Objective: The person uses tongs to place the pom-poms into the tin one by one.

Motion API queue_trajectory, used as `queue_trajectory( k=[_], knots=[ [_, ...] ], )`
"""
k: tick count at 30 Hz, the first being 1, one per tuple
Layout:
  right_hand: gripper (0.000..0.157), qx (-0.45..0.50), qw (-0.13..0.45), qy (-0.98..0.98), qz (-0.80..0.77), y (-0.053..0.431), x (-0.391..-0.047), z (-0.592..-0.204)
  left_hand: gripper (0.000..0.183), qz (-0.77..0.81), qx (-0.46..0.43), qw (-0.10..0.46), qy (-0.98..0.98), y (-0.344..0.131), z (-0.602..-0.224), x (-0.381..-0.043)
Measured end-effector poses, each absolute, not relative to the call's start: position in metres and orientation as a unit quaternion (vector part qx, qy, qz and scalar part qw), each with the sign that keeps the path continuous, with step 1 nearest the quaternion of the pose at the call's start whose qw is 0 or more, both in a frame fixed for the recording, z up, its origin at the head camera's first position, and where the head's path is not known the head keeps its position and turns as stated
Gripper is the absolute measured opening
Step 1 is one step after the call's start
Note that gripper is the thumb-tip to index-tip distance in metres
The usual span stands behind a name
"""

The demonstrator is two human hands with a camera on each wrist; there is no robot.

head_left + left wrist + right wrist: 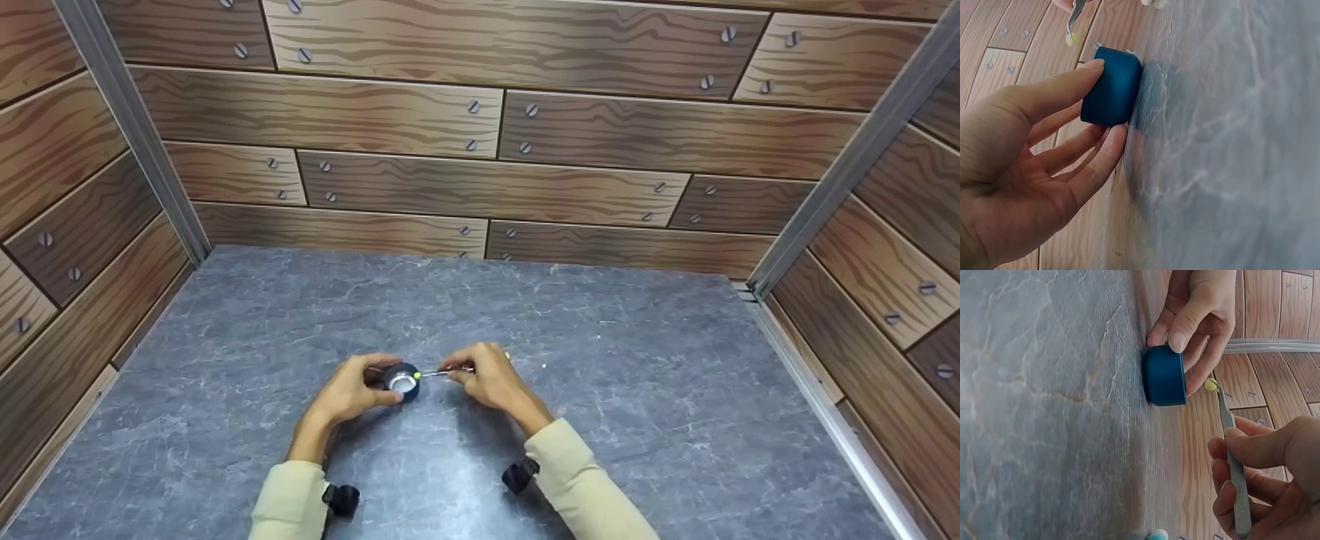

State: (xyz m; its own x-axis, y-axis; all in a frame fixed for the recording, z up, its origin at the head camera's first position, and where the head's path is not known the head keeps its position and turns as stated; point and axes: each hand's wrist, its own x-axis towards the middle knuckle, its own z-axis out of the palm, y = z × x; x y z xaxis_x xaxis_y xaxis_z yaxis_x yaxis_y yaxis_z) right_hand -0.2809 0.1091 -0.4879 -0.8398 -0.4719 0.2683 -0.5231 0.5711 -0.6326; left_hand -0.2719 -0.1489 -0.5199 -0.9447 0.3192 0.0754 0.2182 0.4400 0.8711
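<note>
My left hand point(349, 390) holds a small dark-blue metal cup point(1112, 87) by its sides, thumb on one side and fingers on the other. The cup stands upright on the grey marbled table, its silvery inside showing in the head view. My right hand point(487, 376) pinches metal tweezers point(1237, 486) with bent tips. A small yellow ball point(1210, 385) sits between those tips. In the head view the ball appears over the right part of the cup's rim; in the right wrist view it is above the opening, apart from the cup.
Small pale bits lie on the table point(637, 420) right of my right hand, one a white speck point(544, 366). A teal-and-white round piece point(1158, 534) shows at the right wrist view's bottom edge. Wood-print walls point(390, 120) and metal posts point(135, 120) enclose the table.
</note>
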Motion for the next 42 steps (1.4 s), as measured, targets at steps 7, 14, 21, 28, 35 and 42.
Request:
queue_trajectory(
  k=[7, 14, 21, 28, 35, 42],
  knots=[
    [0.019, 0.274, 0.026, -0.886, 0.374, 0.103, -0.281, -0.489, 0.055, 0.501, 0.158, 0.048, 0.85, -0.15, -0.52, -0.272],
    [0.02, 0.27, 0.041, -0.89, 0.365, 0.095, -0.281, -0.492, 0.055, 0.497, 0.151, 0.05, 0.853, -0.15, -0.52, -0.271],
    [0.02, 0.275, 0.055, -0.892, 0.354, 0.09, -0.282, -0.496, 0.055, 0.499, 0.164, 0.05, 0.849, -0.15, -0.52, -0.272],
    [0.022, 0.277, 0.064, -0.891, 0.353, 0.088, -0.283, -0.5, 0.053, 0.499, 0.171, 0.044, 0.849, -0.151, -0.521, -0.272],
    [0.019, 0.278, 0.072, -0.893, 0.346, 0.087, -0.284, -0.506, 0.053, 0.497, 0.171, 0.04, 0.85, -0.151, -0.522, -0.272],
    [0.021, 0.261, 0.043, -0.897, 0.355, 0.084, -0.284, -0.505, 0.052, 0.5, 0.177, 0.041, 0.847, -0.151, -0.522, -0.273]
  ],
)
